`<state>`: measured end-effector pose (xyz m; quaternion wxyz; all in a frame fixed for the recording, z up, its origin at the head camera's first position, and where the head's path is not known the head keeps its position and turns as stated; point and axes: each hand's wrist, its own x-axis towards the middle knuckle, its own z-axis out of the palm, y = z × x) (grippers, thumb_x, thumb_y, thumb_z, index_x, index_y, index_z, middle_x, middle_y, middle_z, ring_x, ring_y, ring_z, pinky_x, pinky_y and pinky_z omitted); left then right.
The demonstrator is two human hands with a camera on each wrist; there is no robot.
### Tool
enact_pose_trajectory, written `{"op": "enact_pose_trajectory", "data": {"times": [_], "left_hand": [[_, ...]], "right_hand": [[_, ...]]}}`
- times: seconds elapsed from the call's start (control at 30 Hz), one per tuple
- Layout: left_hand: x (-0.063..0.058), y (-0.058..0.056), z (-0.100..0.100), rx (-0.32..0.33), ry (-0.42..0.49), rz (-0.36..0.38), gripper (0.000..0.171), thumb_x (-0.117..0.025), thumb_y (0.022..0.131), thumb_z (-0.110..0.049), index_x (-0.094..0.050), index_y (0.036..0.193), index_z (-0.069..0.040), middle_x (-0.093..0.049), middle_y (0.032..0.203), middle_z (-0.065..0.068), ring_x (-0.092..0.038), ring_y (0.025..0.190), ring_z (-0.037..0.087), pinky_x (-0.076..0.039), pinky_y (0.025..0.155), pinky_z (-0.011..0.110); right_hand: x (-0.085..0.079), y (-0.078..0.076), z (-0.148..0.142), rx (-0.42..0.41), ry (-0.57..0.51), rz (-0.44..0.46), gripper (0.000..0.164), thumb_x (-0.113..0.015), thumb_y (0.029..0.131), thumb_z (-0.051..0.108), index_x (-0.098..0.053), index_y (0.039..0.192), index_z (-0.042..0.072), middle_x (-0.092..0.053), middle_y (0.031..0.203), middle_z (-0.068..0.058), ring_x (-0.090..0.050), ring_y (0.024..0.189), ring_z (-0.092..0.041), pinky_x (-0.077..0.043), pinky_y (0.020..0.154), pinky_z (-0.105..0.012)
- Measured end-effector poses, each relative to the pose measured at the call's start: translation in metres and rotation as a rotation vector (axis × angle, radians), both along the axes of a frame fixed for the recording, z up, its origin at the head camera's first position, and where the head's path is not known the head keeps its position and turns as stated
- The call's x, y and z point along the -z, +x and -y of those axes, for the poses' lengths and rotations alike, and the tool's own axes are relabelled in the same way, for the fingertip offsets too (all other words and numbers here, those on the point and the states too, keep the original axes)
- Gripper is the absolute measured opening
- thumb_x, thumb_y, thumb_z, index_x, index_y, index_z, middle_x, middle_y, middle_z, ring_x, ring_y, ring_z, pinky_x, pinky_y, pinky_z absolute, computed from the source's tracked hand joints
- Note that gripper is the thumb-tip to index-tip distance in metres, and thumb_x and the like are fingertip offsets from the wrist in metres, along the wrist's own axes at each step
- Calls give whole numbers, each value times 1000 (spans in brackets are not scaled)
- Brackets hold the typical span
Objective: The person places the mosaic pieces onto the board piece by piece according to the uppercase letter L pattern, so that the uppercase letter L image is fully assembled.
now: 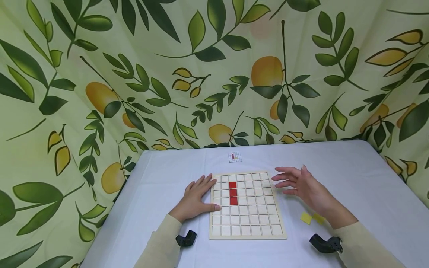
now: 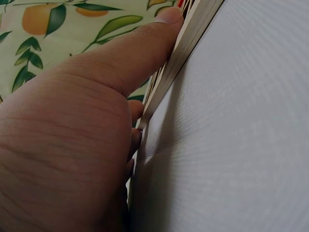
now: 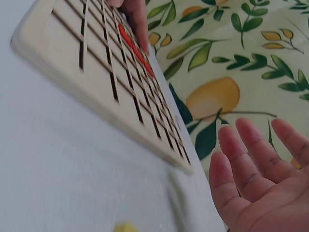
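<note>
Red squares [image 1: 233, 192] stripe the cream gridded board [image 1: 245, 220].

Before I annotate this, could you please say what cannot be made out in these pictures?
Head: the pattern on the small card, too small to read.
Head: part of one yellow square, covered by the wrist of the right hand.
Left wrist: most of the board, seen nearly edge-on behind the left hand.
Right wrist: a yellow piece, blurred, cut off by the bottom edge.

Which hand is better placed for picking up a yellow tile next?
Probably the right hand: it looks empty and is near the yellow tiles, while the left hand touches the board.
</note>
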<state>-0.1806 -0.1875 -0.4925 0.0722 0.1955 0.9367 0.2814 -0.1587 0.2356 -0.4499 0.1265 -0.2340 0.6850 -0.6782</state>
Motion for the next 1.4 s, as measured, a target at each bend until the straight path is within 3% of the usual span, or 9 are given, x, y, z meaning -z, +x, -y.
{"op": "enact_pose_trajectory", "data": {"times": [0.4,0.77,0.9,0.97,1.03,1.13,1.2,1.33,1.4], "left_hand": [[-1,1,0,0,8,7,105,-81,84,-73,-45,169,-24,-25,178,-7,-9,165,19,-1,128,57],[1,0,0,0,8,7,105,-82,83,-73,-45,169,-24,-25,178,-6,-9,165,20,-1,128,58],[1,0,0,-1,8,8,105,-81,83,-74,-45,169,-25,-25,178,-7,-9,165,19,-1,128,58],[1,0,1,0,10,8,105,-81,83,-74,-45,169,-25,-25,178,-6,-9,165,20,-1,128,58],[1,1,1,1,8,8,105,-81,83,-74,-45,169,-25,-25,178,-6,-9,165,20,-1,128,58],[0,1,2,-3,7,7,105,-82,83,-73,-46,169,-25,-25,178,-6,-10,165,20,-1,128,57],[0,1,2,-5,10,7,105,-82,83,-73,-46,169,-25,-26,178,-7,-10,165,20,-1,128,57],[-1,1,1,-2,12,9,105,-81,83,-74,-45,169,-25,-25,178,-7,-9,165,19,-1,128,57],[-1,0,1,1,8,9,105,-81,83,-74,-45,169,-25,-24,178,-8,-9,165,19,-1,128,57]], "right_hand": [[10,-2,-47,135,-10,-3,69,-7,118,48,-44,163,12,-57,151,-22,-61,131,-35,-51,104,-32],[22,-1,-68,378,278,-60,64,-21,120,44,-39,165,2,-60,146,-18,-63,124,-16,-50,97,-19],[27,-3,-70,414,417,-17,65,-32,120,46,-35,165,0,-56,149,-27,-55,132,-33,-47,108,-47],[31,-5,-70,421,495,-17,64,-43,118,43,-36,164,-1,-56,149,-29,-52,132,-42,-46,103,-59],[35,-6,-69,424,546,-31,66,-56,115,39,-39,162,-4,-56,147,-32,-50,132,-47,-48,101,-55],[38,-6,-68,419,599,-51,71,-72,107,37,-45,159,-4,-56,149,-29,-50,135,-47,-47,101,-33],[39,-7,-69,409,608,-52,73,-80,102,37,-50,156,-3,-53,153,-29,-44,141,-50,-43,113,-35],[42,-7,-71,387,623,-82,56,-87,96,26,-66,139,-2,-49,154,-28,-35,146,-54,-28,120,-71],[43,-7,-71,384,639,-108,38,-88,95,19,-73,125,0,-50,152,-27,-35,145,-55,-29,116,-76]]}}
